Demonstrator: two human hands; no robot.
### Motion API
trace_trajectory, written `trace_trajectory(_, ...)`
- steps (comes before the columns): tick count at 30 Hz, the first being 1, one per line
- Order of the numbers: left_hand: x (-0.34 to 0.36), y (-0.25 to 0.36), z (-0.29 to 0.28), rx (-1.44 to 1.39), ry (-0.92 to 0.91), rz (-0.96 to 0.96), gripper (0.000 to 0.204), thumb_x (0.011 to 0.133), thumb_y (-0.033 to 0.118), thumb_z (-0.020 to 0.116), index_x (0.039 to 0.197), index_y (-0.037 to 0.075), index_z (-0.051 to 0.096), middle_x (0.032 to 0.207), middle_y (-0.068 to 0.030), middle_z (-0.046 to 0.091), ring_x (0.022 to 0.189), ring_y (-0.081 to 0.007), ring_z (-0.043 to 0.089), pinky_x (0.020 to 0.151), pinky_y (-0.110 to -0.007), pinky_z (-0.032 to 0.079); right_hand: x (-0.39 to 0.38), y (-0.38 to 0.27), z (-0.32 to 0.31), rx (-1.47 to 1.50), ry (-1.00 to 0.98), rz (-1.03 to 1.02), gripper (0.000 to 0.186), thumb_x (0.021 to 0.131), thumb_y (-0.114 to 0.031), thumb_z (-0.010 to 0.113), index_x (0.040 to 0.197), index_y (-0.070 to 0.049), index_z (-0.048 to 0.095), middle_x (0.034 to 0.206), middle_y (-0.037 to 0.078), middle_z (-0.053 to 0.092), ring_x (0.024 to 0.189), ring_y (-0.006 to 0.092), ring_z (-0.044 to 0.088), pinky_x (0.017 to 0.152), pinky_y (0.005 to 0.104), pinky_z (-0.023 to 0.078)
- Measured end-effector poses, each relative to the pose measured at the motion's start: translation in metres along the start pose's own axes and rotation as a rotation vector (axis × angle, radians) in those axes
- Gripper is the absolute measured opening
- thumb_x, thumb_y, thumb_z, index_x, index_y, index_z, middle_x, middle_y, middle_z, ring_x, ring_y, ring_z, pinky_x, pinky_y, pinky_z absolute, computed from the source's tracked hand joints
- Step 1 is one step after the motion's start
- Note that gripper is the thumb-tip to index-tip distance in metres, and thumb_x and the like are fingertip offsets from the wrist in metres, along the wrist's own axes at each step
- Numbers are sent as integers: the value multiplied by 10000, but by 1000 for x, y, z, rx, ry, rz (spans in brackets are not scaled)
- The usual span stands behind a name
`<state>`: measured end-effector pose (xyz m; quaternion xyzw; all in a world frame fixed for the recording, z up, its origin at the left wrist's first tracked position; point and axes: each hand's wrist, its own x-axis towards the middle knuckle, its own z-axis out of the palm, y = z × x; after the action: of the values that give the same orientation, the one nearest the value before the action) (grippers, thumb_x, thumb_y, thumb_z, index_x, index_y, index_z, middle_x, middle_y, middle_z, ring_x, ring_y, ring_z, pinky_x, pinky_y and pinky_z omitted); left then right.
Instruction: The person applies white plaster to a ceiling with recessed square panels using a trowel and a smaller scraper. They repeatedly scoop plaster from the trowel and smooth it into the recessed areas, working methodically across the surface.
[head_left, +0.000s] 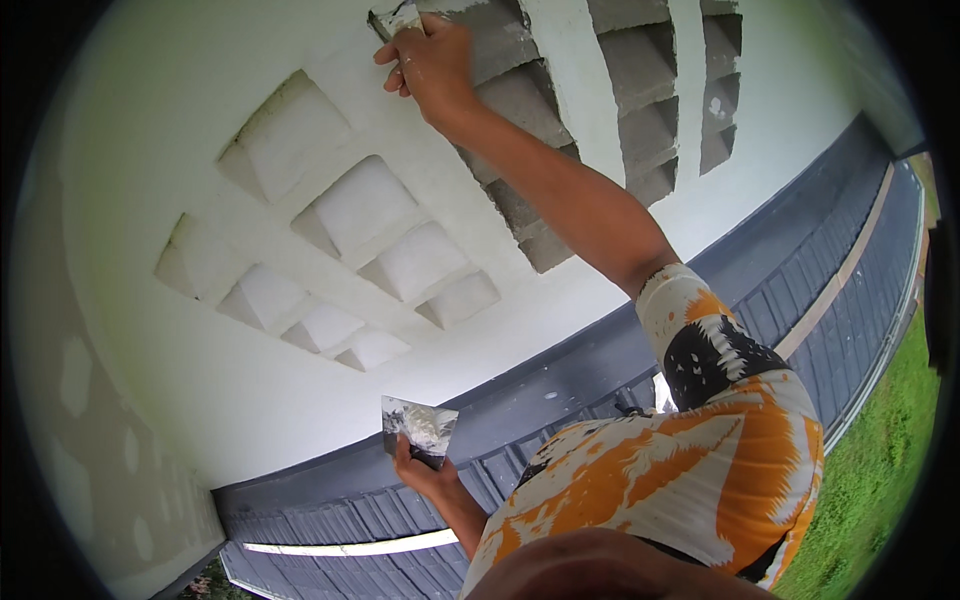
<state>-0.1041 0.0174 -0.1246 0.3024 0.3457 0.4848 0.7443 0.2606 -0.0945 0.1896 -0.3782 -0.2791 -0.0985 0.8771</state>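
Note:
My right hand is raised to the top of the white wall, its fingers closed around a putty knife. The blade, only partly visible, is at the upper corner of a rough grey recess. Lower down, my left hand grips a flat, dark-smeared metal plate, thumb over its edge. A lump of white putty lies on this plate. My right forearm crosses in front of part of the grey recesses.
Smooth white square recesses are set in the wall to the left. More grey recesses stand in columns to the right. Below the wall slopes a dark tiled roof with a pale strip along it. Grass lies beyond its edge.

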Motion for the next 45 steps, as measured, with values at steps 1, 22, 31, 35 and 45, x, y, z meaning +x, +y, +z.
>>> trace_trajectory(1, -1, 1, 1, 2, -6, -6, 327, 918, 147, 554, 1193, -28, 569, 1118, -131, 649, 991, -245, 670, 802, -362, 557, 1, 3, -9, -4, 28, 60, 136, 868, -68, 512, 907, 49, 569, 810, 171, 672, 536, 154, 583, 406, 284, 399)
trace_trajectory(22, -18, 11, 30, 48, 19, -63, 330, 928, 152, 520, 1208, -18, 563, 1057, -120, 659, 876, -211, 680, 656, -306, 551, 15, -7, -3, 79, 26, -13, 99, 906, -20, 489, 898, 49, 559, 772, 132, 625, 560, 165, 603, 459, 303, 468)
trace_trajectory(31, -1, 13, 81, -324, -206, -268, 214, 933, 126, 475, 1052, -2, 599, 782, -47, 606, 555, -107, 509, 411, -195, 371, -151, 27, -78, -323, -645, -149, 394, 935, -50, 504, 1326, -27, 532, 783, 84, 582, 609, 168, 615, 532, 282, 478)
trace_trajectory(35, -10, 16, 135, -257, -242, -283, 251, 956, 112, 473, 1125, -1, 620, 885, -59, 681, 643, -112, 644, 475, -211, 497, -215, 19, -105, -782, -947, -385, 433, 869, -44, 578, 1298, -101, 594, 823, 150, 625, 612, 224, 631, 509, 332, 501)
trace_trajectory(45, -30, 32, 178, -162, -399, 261, 252, 939, 110, 589, 1166, 4, 561, 1054, -83, 650, 934, -196, 666, 834, -361, 567, -228, -18, -148, -255, -482, 711, 287, 1003, -164, 521, 1230, 0, 583, 706, 84, 635, 496, 67, 526, 438, 208, 414)
